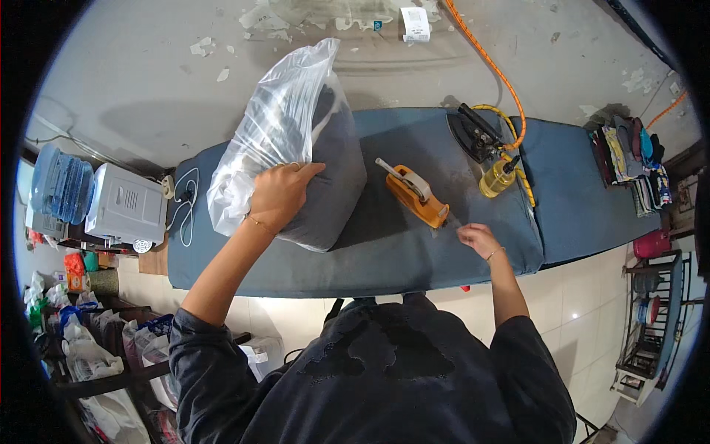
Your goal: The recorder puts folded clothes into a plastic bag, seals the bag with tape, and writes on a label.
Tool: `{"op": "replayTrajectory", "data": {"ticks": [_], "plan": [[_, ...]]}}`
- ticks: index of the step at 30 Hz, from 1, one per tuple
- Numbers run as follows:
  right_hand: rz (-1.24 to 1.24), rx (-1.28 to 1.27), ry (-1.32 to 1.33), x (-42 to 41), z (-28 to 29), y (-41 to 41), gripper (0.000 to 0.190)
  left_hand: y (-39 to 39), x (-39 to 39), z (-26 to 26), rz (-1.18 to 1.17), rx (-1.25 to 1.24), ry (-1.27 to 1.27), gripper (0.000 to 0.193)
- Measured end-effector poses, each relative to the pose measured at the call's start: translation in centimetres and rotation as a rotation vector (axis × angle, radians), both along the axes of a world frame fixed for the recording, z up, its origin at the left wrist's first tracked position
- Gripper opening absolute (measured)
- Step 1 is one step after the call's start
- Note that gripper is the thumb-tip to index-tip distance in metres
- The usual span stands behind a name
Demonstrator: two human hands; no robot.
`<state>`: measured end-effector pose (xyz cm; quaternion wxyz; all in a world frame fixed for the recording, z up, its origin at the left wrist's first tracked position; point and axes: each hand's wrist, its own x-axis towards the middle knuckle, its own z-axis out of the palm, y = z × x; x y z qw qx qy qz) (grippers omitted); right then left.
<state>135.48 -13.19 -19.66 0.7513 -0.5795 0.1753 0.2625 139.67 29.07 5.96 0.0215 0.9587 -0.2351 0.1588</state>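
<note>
A clear plastic bag (pixel 277 133) with dark and white contents stands on the blue padded ironing table (pixel 310 272). My left hand (pixel 283 191) grips a gathered edge of its plastic on the near side. To the right of the bag lies an orange tape dispenser (pixel 416 197) with a roll of tape. My right hand (pixel 480 240) is just off the dispenser's cutting end, with its fingers pinched on the end of a clear tape strip (pixel 454 221) that reaches to the dispenser.
An iron (pixel 474 133) with an orange cord stands at the back, beside a yellow spray bottle (pixel 498 177). Folded clothes (pixel 629 155) are stacked at the far right. A white cable (pixel 191 205) lies at the left end, near a water bottle (pixel 64 183).
</note>
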Motion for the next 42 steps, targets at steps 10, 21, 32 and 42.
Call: {"op": "replayTrajectory", "data": {"ticks": [10,21,32,42], "plan": [[-0.522,-0.848,-0.924,5.7,13.2,9.1,0.012,-0.4,-0.4,-0.3,-0.019,0.022,-0.013,0.01],[0.082,-0.54,-0.777,10.9,22.7,26.2,0.048,-1.5,-0.4,-0.9,-0.048,0.086,-0.018,0.009],[0.339,-0.401,-0.544,11.0,24.5,26.3,0.034,-0.7,-0.4,-1.2,-0.06,-0.012,-0.092,0.011],[0.3,-0.242,-0.541,10.6,23.7,26.1,0.034,-1.9,-5.0,-1.4,-0.145,0.129,-0.137,0.041]]}}
